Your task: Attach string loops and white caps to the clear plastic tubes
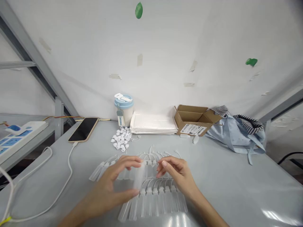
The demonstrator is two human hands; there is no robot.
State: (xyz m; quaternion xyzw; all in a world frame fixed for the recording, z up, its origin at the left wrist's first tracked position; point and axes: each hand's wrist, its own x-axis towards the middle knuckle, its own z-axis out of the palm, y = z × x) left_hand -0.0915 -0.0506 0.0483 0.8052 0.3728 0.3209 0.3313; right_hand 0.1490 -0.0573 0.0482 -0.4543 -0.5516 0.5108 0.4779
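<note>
My left hand [111,186] grips a translucent plastic tube [139,176] upright between thumb and fingertips; the tube is slightly blurred. Just to its right, my right hand [177,173] has thumb and fingers pinched together, and anything between them is too small or hidden to make out. Below the hands lies a front row of clear tubes [155,203] with white tops and thin looped cords. Behind it runs a second row of similar tubes [97,171], partly covered by both hands. A pile of small white caps [121,138] sits farther back.
Along the wall stand a blue-lidded cup [125,115], a stack of white sheets or packets [153,123], an open cardboard box [195,121] and a light blue bag [234,134]. At left are a phone [84,129], its white cable [70,164] and a power strip [21,135].
</note>
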